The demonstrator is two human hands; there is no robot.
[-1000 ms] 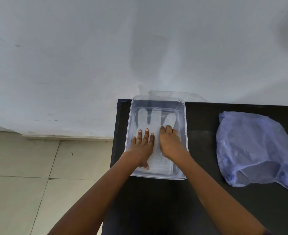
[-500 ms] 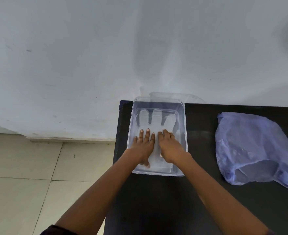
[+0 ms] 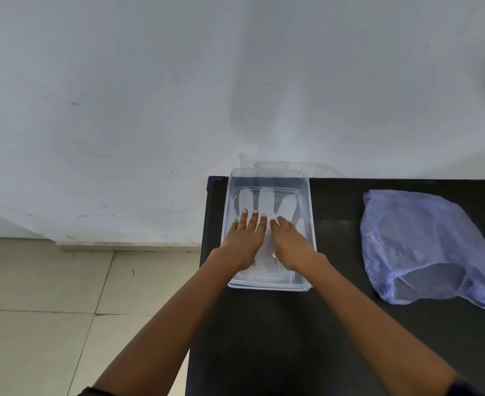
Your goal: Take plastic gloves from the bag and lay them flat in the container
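Note:
A clear plastic container [image 3: 311,212] stands at the far left corner of a black table [image 3: 335,324]. A translucent plastic glove [image 3: 267,198] lies flat inside it, fingers pointing away from me. My left hand [image 3: 245,238] rests palm down on the glove's left side, fingers spread. My right hand [image 3: 291,242] presses flat on its right side. Both hands hold nothing. A crumpled blue plastic bag [image 3: 424,244] lies on the table to the right, its mouth facing me.
A white wall [image 3: 178,95] rises right behind the table. A clear lid [image 3: 292,165] leans behind the container. Left of the table's edge the tiled floor [image 3: 50,310] drops away.
Both hands have slid slightly along the glove and spread flatter on it; the view shifted a little. The bag has not moved.

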